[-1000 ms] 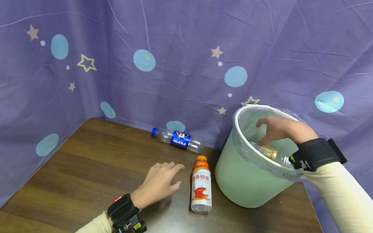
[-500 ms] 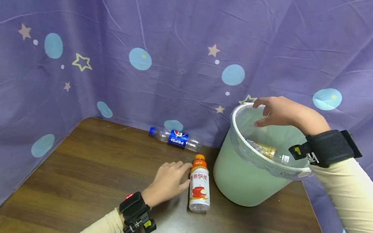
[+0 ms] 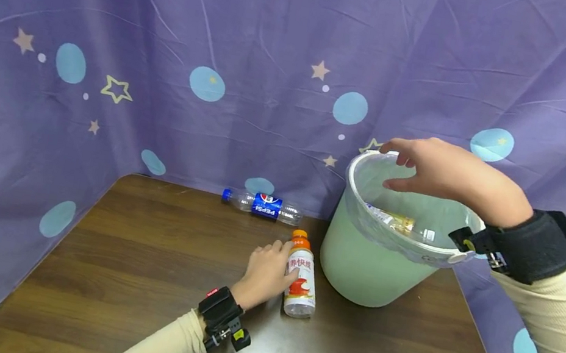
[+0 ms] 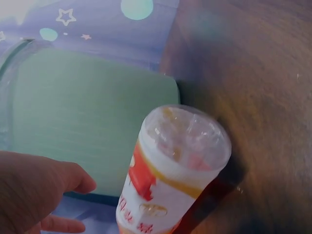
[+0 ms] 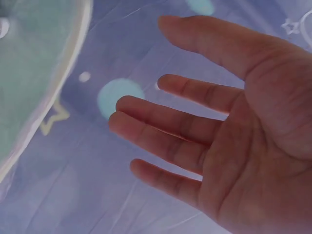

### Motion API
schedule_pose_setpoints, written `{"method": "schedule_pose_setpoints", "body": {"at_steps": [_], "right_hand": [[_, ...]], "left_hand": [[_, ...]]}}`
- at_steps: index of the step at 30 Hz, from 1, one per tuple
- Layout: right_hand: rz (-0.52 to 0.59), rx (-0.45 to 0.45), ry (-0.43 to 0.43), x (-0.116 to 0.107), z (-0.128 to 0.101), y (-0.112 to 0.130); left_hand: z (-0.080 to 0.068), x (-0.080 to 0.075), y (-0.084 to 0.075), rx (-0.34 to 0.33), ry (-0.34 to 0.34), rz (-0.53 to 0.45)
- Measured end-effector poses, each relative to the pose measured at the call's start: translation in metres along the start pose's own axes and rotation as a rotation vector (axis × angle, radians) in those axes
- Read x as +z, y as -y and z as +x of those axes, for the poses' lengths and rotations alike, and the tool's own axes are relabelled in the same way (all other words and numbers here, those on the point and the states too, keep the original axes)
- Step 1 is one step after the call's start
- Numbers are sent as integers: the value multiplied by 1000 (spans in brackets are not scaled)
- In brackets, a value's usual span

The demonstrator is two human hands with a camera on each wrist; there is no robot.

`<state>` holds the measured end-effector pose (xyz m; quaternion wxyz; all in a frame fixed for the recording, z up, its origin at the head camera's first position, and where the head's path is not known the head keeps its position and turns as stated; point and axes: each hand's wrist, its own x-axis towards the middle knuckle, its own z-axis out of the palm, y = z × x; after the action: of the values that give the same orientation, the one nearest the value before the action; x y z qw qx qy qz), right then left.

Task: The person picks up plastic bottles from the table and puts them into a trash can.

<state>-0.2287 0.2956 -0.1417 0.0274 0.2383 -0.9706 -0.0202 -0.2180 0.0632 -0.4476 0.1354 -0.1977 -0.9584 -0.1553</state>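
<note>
left hand (image 3: pixel 267 273): rests against the side of the orange-capped white plastic drink bottle (image 3: pixel 300 277), fingers relaxed and not curled round it
drink bottle: lying on the dark wood counter (image 3: pixel 134 276), cap pointing away, just beside the pale green round plastic bin (image 3: pixel 368 270)
right hand (image 3: pixel 440 167): empty, above the bin rim, fingers (image 5: pixel 165 122) spread and straight
bin: clear liner, 1 clear bottle with a yellow label (image 3: pixel 400 223) lying inside
clear Pepsi bottle with blue cap (image 3: pixel 262 205): lying at the counter's far edge by the purple star-print cloth (image 3: pixel 227 38), well apart from both hands
step: looks like the grasp of bottle 2
next: fingers need to wrap the bottle body before lifting
</note>
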Motion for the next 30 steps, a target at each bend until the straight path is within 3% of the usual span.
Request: {"method": "schedule_pose_setpoints", "body": {"at_steps": [4,7,15,22,30], "right_hand": [[-9,-13,-60,3,-16,21],[-5,-72,-125,10,-28,35],[3,-252,-297,55,-48,55],[2,-256,-287,86,-55,59],[20,-246,-252,97,-57,56]], "left_hand": [[2,5,-8,-27,10,8],[2,10,-15,-37,-3,24],[4,25,-30,-99,34,-8],[6,39,-36,-130,49,-39],[8,43,-30,-133,60,23]]}}
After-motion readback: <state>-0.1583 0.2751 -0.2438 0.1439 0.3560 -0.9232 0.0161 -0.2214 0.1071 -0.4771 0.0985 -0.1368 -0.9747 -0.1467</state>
